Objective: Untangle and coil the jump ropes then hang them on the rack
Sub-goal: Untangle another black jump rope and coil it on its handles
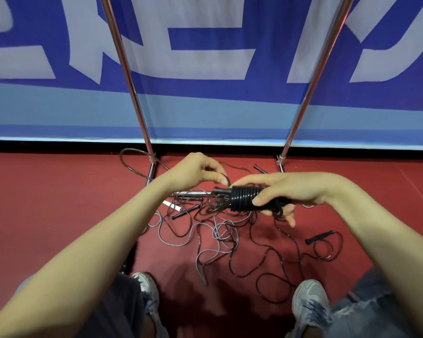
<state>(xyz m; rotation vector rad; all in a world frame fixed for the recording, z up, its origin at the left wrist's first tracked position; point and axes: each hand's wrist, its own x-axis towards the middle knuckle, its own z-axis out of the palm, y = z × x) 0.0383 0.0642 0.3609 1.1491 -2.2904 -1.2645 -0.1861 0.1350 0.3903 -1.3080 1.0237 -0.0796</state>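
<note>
**mat_rat:** so what's the person's right hand (291,191) actually doing here?

**coil_nerd:** It's gripping a coiled bundle (244,197), fingers over the top and thumb on the near side. The pinky sticks out loose underneath. The bundle is black cord wound tight round what looks like a pair of black handles, with the handle ends poking out on the left.

**mat_rat:** and the left hand (195,172)?

**coil_nerd:** Thumb and forefinger pinch a thin black strand (226,178) right at the bundle's left end, with the other fingers curled in.

**mat_rat:** where's all that compared to the rack (126,69)?

**coil_nerd:** The bundle is held up off the floor, in front of the rack's low crossbar (193,192) and roughly between its two shiny uprights. None of it touches the rack.

**mat_rat:** the rest of the ropes?

**coil_nerd:** There's a big tangle (230,230) of black and grey cord on the red floor (59,203), just on the near side of the rack. A white handle (171,206) and a black handle (183,212) lie close to the crossbar, toward the left upright. Another black handle (320,236) sits well out on the near side of the right upright. A loop of cord (128,162) lies at the left upright's foot, and there's no telling if it goes round the pole. A blue and white banner (205,106) hangs behind the rack, and the person's grey sneakers (308,303) are nearest the camera.
</note>
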